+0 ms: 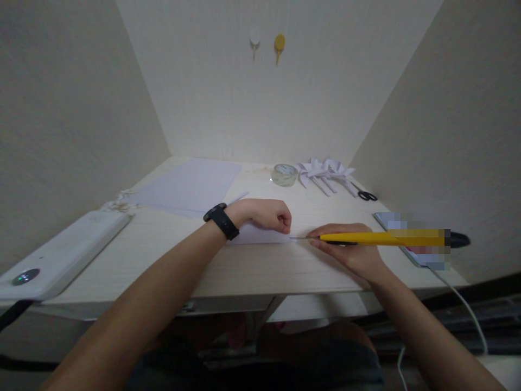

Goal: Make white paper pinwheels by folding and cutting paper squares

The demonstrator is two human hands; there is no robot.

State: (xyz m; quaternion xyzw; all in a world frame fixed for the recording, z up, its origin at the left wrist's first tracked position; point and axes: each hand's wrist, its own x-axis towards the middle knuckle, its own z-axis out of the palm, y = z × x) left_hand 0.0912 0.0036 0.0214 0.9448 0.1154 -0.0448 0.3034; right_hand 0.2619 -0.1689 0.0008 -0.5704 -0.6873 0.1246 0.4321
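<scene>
My left hand point(271, 214), with a black watch on the wrist, is curled shut and presses down on a small white sheet of paper point(260, 235) on the table point(244, 266). My right hand point(345, 247) is closed around a yellow utility knife point(378, 238). Its thin blade tip points left and meets the paper's right edge, close to my left knuckles. The knife's black end reaches over a phone point(411, 244) lying at the right.
A stack of white sheets point(189, 184) lies at the back left. A roll of clear tape point(284, 174), folded paper pinwheels point(325, 174) and black scissors point(366, 194) sit at the back right. A white power strip point(61, 252) lies at the left edge. Two hooks point(266, 43) hang on the wall.
</scene>
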